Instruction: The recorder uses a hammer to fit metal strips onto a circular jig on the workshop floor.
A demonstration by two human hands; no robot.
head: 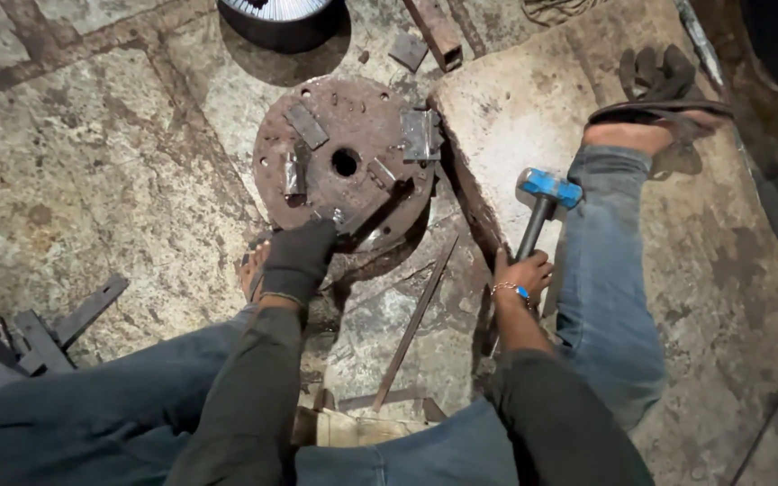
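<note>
Steadying a small metal piece at the rusty disc's six o'clock edge, the gloved left hand is pinching it, fingers closed. The right hand is gripping the hammer fully closed, its blue head waiting at three o'clock.

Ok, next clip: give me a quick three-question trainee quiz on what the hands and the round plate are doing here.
1. True or false: the right hand grips a hammer with a blue head.
2. What covers the left hand: A a dark glove, B nothing, C a white cloth?
3. Which part of the rusty round plate is the left hand at?

Key: 1 true. 2 A. 3 Its near lower edge, beside a small metal piece.
</note>
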